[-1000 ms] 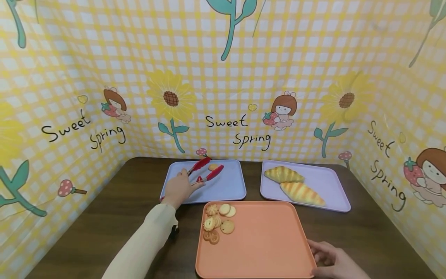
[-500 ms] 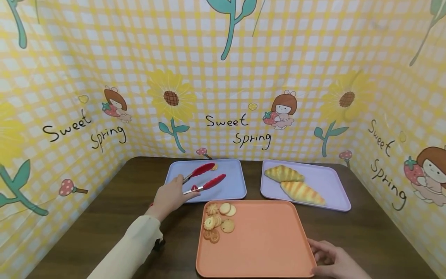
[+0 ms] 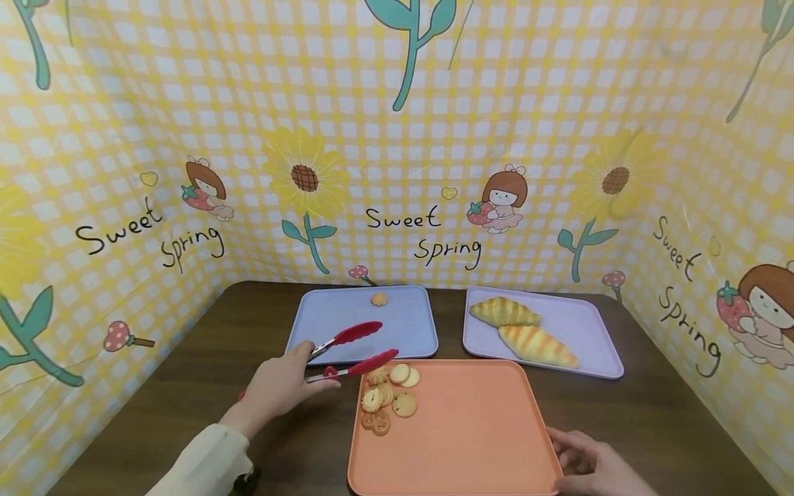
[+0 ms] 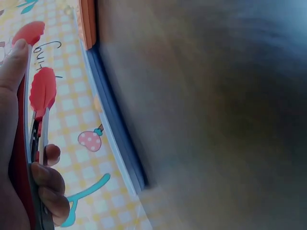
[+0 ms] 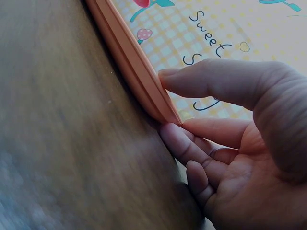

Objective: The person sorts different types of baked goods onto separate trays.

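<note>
My left hand (image 3: 276,386) grips red-tipped metal tongs (image 3: 360,333), held left of the orange tray (image 3: 471,434). The tongs' arms are spread, with nothing between the tips; one tip overlaps the tray's far left corner in the head view. In the left wrist view, fingers curl round the tongs' handle (image 4: 21,167). With thumb and fingers, my right hand (image 3: 592,460) pinches the orange tray's right edge, near its front corner. Several cookies (image 3: 405,404) and a pretzel-shaped biscuit (image 3: 376,421) lie along that tray's left side. One small cookie (image 3: 378,300) lies on the blue tray (image 3: 347,310).
A lilac tray (image 3: 595,344) at the back right bears two croissant-like breads (image 3: 538,344). All three trays stand on a dark wooden table (image 3: 186,386). Yellow checked cloth (image 3: 397,151) walls off the back and both sides.
My left hand has drawn the tongs from over the blue tray towards me and slightly left. The small cookie there is now uncovered. My right hand stays at the orange tray's edge.
</note>
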Demonstrator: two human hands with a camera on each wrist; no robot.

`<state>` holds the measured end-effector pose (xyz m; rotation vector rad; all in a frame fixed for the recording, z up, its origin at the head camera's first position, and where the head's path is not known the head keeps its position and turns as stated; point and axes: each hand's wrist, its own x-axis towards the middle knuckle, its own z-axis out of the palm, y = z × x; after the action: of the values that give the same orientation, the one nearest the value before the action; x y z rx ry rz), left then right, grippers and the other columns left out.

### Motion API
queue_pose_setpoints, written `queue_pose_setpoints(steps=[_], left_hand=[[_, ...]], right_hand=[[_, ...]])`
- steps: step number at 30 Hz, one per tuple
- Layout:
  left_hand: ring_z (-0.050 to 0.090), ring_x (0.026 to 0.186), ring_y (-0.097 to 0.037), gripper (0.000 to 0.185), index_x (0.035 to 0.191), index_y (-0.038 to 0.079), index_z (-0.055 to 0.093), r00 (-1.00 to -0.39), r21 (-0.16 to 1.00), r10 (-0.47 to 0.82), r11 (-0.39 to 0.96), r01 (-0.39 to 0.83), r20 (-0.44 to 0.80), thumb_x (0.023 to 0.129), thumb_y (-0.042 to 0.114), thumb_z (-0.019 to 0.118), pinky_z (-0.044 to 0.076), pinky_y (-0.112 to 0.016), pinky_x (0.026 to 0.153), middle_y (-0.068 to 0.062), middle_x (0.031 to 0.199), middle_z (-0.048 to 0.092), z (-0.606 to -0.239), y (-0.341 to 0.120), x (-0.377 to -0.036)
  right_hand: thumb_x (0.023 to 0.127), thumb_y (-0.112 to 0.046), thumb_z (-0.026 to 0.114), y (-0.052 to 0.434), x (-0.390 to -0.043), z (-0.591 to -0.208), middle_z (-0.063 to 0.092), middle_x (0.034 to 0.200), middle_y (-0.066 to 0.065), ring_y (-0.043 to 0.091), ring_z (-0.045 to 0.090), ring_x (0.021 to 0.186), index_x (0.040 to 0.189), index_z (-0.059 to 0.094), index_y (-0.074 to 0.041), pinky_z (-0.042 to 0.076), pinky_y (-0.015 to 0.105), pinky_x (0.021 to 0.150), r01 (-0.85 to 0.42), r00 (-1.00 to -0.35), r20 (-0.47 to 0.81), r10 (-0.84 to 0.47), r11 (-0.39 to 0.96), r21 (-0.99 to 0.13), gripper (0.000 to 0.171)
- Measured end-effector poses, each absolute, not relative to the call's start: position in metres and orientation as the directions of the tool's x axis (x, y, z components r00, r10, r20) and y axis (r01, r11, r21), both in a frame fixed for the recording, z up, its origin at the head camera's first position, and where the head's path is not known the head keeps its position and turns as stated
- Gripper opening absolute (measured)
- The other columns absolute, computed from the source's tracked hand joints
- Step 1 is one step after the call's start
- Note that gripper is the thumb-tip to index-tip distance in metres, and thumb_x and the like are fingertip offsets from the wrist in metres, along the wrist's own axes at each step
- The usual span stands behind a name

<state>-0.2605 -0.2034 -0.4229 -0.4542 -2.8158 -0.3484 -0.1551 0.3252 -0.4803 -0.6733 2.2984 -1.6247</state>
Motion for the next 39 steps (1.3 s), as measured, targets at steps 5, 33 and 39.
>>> queue_pose_setpoints(steps=[5, 33, 39], left_hand=[[0.052, 0.058, -0.018, 0.08, 0.115, 0.008, 0.053, -0.918, 0.184, 0.297, 0.919, 0.35, 0.263, 0.072, 0.073, 0.071, 0.046, -0.04, 0.055, -0.003, 0.085, 0.062, -0.421, -0.215, -0.243], [0.054, 0.053, -0.012, 0.079, 0.115, 0.01, 0.066, -0.755, -0.055, 0.569, 0.808, 0.586, 0.326, 0.073, 0.076, 0.066, 0.046, -0.035, 0.053, 0.002, 0.094, 0.064, -0.417, -0.24, -0.216], [0.039, 0.047, -0.004, 0.069, 0.11, 0.012, 0.067, -0.714, -0.081, 0.598, 0.784, 0.615, 0.364, 0.074, 0.071, 0.07, 0.04, -0.031, 0.047, 0.006, 0.086, 0.06, -0.416, -0.24, -0.218]], right_hand=[[0.09, -0.003, 0.069, 0.325, -0.155, -0.48, 0.059, 0.11, -0.008, 0.008, 0.062, 0.091, 0.14, 0.041, 0.016, 0.052, 0.027, 0.073, -0.226, -0.861, 0.06, -0.506, 0.273, -0.935, 0.061], [0.089, 0.001, 0.07, 0.325, -0.155, -0.483, 0.058, 0.109, -0.006, 0.006, 0.061, 0.089, 0.14, 0.04, 0.018, 0.051, 0.026, 0.071, -0.24, -0.864, 0.071, -0.498, 0.284, -0.928, 0.061], [0.088, 0.002, 0.07, 0.324, -0.154, -0.482, 0.059, 0.108, -0.007, 0.005, 0.06, 0.09, 0.141, 0.043, 0.014, 0.051, 0.026, 0.071, -0.257, -0.866, 0.087, -0.492, 0.291, -0.921, 0.06]])
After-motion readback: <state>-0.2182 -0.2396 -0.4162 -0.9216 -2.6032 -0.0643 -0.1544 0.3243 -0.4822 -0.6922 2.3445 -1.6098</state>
